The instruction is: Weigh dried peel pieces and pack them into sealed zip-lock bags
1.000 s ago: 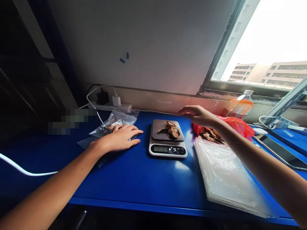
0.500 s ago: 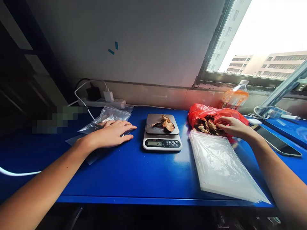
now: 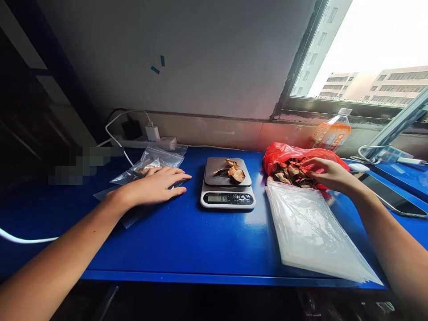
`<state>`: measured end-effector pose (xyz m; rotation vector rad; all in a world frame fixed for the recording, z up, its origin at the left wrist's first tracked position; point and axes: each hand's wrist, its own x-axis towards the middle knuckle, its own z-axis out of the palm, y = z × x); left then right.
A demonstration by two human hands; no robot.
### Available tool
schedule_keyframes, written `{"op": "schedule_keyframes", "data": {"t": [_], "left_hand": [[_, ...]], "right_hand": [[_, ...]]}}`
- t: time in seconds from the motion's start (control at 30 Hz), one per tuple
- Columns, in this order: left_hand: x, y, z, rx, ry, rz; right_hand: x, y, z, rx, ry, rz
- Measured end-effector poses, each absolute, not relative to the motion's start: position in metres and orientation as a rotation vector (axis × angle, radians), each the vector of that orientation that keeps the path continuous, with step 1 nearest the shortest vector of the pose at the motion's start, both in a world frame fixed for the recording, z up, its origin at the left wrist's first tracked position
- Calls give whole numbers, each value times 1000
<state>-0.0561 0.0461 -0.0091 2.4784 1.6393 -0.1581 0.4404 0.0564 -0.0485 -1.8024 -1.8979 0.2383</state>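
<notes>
A white kitchen scale [image 3: 228, 200] stands mid-table with its digital display lit. Several dried brown slices [image 3: 236, 174] lie on its metal plate. To the right, an open red plastic bag [image 3: 279, 154] holds many more dried slices [image 3: 289, 173]. My right hand [image 3: 329, 174] is at the mouth of this bag, fingers bent and apart over the slices, with no slice plainly gripped. My left hand [image 3: 160, 185] rests flat, fingers stretched out, left of the scale. Under and behind it are clear zip bags [image 3: 163, 154], partly covered by the hand.
A stack of clear plastic bags [image 3: 317, 232] lies in front of the red bag, reaching the table's front edge. An orange drink bottle [image 3: 332, 131] stands behind. A phone [image 3: 389, 194] lies at the right. Chargers [image 3: 152, 132] and a white cable are at the back left.
My right hand has shifted slightly at the red bag, and the slices beneath it have moved. The digits on the scale's display differ. My left hand stays in place.
</notes>
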Motion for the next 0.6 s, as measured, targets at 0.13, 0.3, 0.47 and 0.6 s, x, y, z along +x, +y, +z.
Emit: {"op": "schedule_keyframes", "data": {"t": [0.13, 0.3, 0.47, 0.6], "left_hand": [[-55, 46, -8, 2483, 1644, -187], [-57, 47, -8, 2510, 1612, -161], [-60, 49, -10, 2515, 1619, -119], [-60, 49, -11, 2535, 1610, -113]], "right_hand": [[448, 61, -49, -1825, -1867, 151], [452, 58, -51, -2052, -1799, 185], [453, 52, -54, -2037, -1828, 365], [460, 51, -53, -1939, -1773, 453]]}}
